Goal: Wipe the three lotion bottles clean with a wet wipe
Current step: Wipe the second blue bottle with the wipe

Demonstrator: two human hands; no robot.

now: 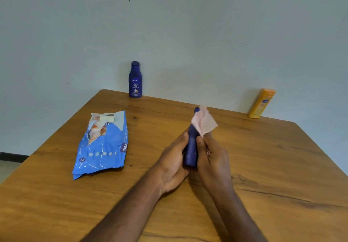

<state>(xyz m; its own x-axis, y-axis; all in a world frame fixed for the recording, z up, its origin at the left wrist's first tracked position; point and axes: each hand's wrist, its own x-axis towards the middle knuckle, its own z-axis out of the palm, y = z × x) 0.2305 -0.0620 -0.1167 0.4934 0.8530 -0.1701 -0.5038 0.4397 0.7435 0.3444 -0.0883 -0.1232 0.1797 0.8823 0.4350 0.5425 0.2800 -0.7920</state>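
Over the wooden bench [263, 166], the left hand [173, 164] grips a dark blue lotion bottle [192, 147] by its lower part. The right hand [212, 159] pinches a pale wet wipe [204, 124] against its neck. A second blue bottle [135, 79] and a yellow bottle [261, 104] stand by the wall, beside a blue wipes pack [101, 147].

The table [244, 166] was a warm orange-brown wood with darker grain streaks and knots, and the wall [169, 25] behind it a pale grey-green. The standing bottle [135, 79] was deep navy blue with a white-lettered round logo, the held bottle [191, 145] the same dark blue, and the third bottle [261, 104] yellow-orange with a small blue oval mark. The wipe [204, 124] was pale pink, and the wipes pack [102, 145] glossy bright blue with a white and orange picture, a row of small pale circles and a purple patch.
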